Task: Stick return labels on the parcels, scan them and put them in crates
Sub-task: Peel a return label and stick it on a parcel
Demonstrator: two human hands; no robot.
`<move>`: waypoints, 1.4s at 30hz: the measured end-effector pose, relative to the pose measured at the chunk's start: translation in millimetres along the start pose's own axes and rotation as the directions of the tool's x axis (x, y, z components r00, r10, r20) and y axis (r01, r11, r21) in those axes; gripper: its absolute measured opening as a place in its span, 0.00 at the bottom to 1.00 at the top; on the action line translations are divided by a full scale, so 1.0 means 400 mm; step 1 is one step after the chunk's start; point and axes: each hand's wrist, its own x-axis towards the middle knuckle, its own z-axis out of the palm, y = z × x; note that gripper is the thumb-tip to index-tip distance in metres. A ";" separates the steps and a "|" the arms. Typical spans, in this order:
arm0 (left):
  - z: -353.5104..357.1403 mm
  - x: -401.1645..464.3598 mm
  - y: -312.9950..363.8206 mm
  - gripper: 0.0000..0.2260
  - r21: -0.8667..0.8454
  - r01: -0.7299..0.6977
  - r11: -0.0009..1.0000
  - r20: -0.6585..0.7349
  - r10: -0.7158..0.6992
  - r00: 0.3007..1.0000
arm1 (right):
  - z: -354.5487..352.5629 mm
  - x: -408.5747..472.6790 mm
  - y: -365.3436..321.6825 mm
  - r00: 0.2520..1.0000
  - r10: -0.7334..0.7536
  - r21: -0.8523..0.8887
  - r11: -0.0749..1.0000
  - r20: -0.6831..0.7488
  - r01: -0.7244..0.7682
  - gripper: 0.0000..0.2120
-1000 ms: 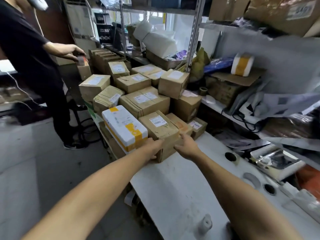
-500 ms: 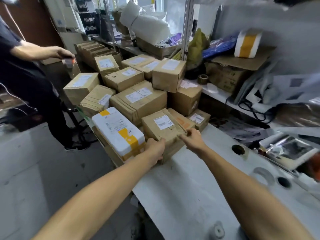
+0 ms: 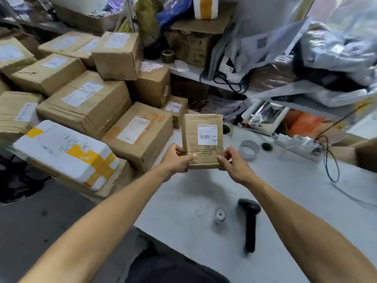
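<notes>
Both hands [image 3: 206, 162] hold parcel [image 3: 202, 139] (label barcode blurred).

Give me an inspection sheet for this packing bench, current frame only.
Surface: white table, holes near its back edge.
Job's things: small cardboard parcel, white barcode label facing up, held above the table; black scanner lying on the table.
Clutter: tape roll, small white spool.
Grippers: left hand and right hand grip the parcel's lower corners.
Cables: black cable looping over the table's right side.
Surroundings: stacked boxes left; crowded shelves behind.
</notes>
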 end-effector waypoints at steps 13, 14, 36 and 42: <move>0.153 0.016 -0.089 0.16 -0.148 0.255 0.955 0.255 -0.213 0.943 | -0.045 -0.314 0.259 0.772 0.633 0.100 0.773 -0.050 -0.627 0.47; 0.157 0.019 -0.092 0.17 -0.149 0.248 0.957 0.244 -0.208 0.947 | -0.034 -0.321 0.267 0.741 0.670 0.057 0.738 0.046 -0.672 0.41; 0.183 0.031 -0.127 0.13 -0.202 0.308 0.930 0.092 -0.295 0.951 | -0.212 -0.195 -0.150 0.946 0.323 0.303 0.899 0.028 -0.316 0.05; 0.187 0.025 -0.124 0.13 -0.198 0.313 0.929 0.083 -0.302 0.950 | -0.204 -0.200 -0.158 0.940 0.339 0.266 0.903 0.044 -0.338 0.06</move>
